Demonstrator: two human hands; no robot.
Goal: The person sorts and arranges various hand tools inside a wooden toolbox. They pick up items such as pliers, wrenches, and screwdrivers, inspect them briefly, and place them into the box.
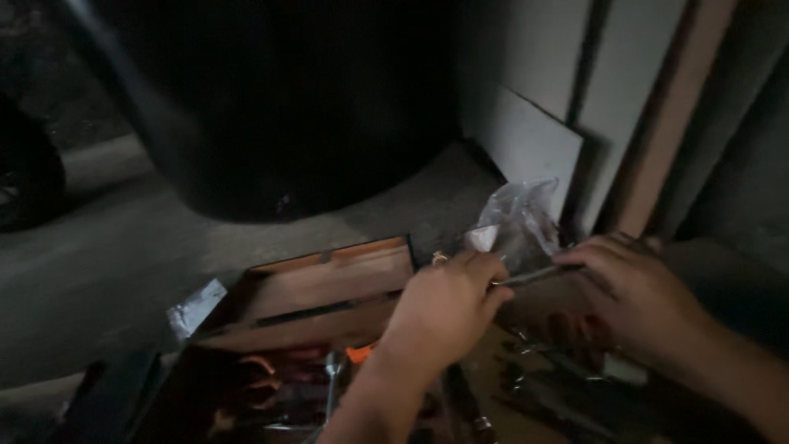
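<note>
My left hand (pixel 448 308) and my right hand (pixel 637 296) are both closed on a thin metal rod-like tool (pixel 538 275), held level between them, the left at its near end, the right at its far end. Just behind the tool sits a crumpled clear plastic bag (pixel 518 218). Both hands hover over an open toolbox (pixel 329 284) with an orange-brown raised lid. Inside it lie several hand tools (pixel 329 378), dim and hard to tell apart.
A large black drum (pixel 271 107) stands behind the toolbox on the concrete floor (pixel 115 247). Pale flat boards (pixel 534 140) lean against the wall at the right. A dark tyre-like shape (pixel 25 173) is at the far left. The scene is very dim.
</note>
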